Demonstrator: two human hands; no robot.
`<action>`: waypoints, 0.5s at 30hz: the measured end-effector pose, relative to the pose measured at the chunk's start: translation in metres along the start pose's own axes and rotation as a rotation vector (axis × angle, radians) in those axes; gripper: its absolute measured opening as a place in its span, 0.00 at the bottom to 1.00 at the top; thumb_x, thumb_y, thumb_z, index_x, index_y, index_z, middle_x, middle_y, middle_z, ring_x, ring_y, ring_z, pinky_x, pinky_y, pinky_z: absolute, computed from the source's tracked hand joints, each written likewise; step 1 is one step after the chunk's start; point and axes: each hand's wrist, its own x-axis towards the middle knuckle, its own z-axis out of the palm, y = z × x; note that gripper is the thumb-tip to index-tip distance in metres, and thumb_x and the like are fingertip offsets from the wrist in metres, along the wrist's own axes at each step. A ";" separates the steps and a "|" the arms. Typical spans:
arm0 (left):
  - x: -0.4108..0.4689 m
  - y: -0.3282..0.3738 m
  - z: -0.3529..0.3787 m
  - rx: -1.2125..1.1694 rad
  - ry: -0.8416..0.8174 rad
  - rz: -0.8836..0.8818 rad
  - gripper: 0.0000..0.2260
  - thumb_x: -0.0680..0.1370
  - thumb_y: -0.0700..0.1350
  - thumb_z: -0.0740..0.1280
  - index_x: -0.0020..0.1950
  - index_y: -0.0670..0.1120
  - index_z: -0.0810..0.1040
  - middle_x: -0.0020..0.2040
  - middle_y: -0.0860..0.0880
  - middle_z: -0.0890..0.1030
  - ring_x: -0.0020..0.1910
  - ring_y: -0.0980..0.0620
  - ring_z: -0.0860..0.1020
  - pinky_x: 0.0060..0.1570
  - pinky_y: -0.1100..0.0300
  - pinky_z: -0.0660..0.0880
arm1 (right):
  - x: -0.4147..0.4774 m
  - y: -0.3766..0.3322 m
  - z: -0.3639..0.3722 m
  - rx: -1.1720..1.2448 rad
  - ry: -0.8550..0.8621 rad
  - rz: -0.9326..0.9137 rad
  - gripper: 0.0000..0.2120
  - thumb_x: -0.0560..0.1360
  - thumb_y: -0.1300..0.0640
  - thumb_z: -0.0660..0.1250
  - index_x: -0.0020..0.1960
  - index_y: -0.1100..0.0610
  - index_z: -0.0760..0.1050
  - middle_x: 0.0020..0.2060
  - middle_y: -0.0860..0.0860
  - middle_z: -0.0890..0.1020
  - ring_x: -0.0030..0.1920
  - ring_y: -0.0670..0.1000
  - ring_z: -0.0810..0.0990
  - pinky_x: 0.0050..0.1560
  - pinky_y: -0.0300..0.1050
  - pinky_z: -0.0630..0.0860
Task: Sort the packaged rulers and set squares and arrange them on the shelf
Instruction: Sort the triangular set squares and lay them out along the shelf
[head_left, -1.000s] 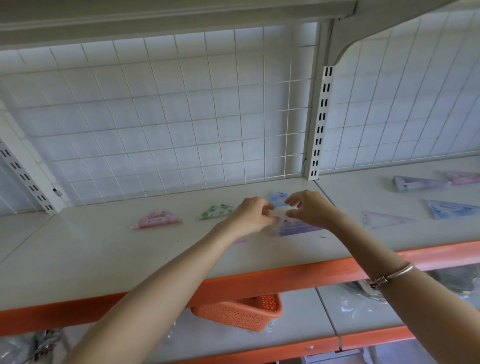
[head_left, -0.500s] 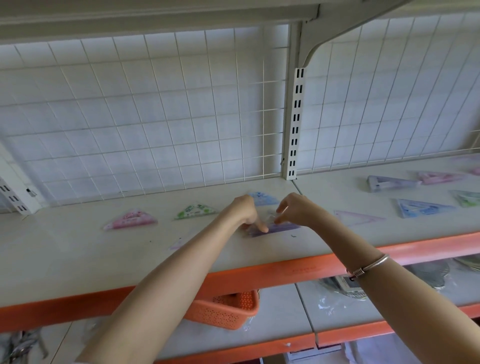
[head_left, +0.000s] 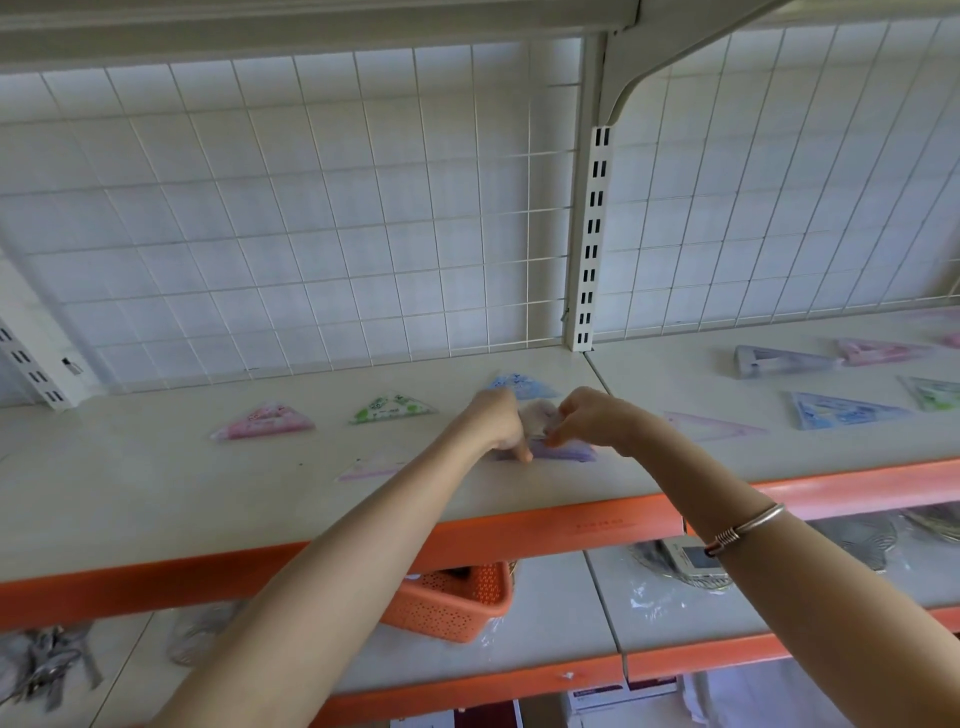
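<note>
The left grip (head_left: 498, 421) and right grip (head_left: 582, 418) cover the top of the purple set square (head_left: 569, 452). I can't name the pale smear (head_left: 537, 418) between them; it's too blurred. The left grip hides part of the blue set square (head_left: 522, 384). The green pack (head_left: 935, 392) runs off the right edge. The left forearm (head_left: 337, 545) masks much of the orange basket (head_left: 452, 608). Pack print is too small to read.

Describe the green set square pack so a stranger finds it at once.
Find the shelf with the orange edge, in the bay left of the white slotted post. Three triangular packs lie in a row near its wire back; the green set square pack is the middle one, between the pink pack and the blue pack.
</note>
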 end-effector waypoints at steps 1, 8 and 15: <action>-0.002 0.001 0.001 0.006 0.022 0.002 0.26 0.68 0.48 0.78 0.61 0.39 0.75 0.59 0.42 0.80 0.58 0.45 0.78 0.51 0.58 0.73 | -0.003 -0.002 0.002 -0.002 0.031 -0.019 0.15 0.68 0.61 0.73 0.49 0.71 0.78 0.36 0.57 0.73 0.39 0.53 0.70 0.39 0.44 0.64; -0.006 0.002 0.001 -0.002 0.042 0.002 0.28 0.65 0.47 0.80 0.60 0.41 0.76 0.57 0.44 0.81 0.57 0.46 0.78 0.51 0.58 0.74 | -0.012 -0.002 0.010 -0.008 0.137 -0.088 0.23 0.65 0.62 0.76 0.58 0.60 0.75 0.53 0.56 0.75 0.49 0.53 0.71 0.39 0.41 0.68; -0.009 0.003 -0.001 -0.078 -0.018 -0.011 0.28 0.67 0.46 0.79 0.63 0.39 0.74 0.60 0.43 0.79 0.58 0.46 0.77 0.49 0.57 0.72 | -0.009 -0.004 0.007 -0.010 0.068 -0.022 0.16 0.64 0.62 0.76 0.48 0.66 0.77 0.36 0.54 0.73 0.36 0.52 0.71 0.34 0.42 0.67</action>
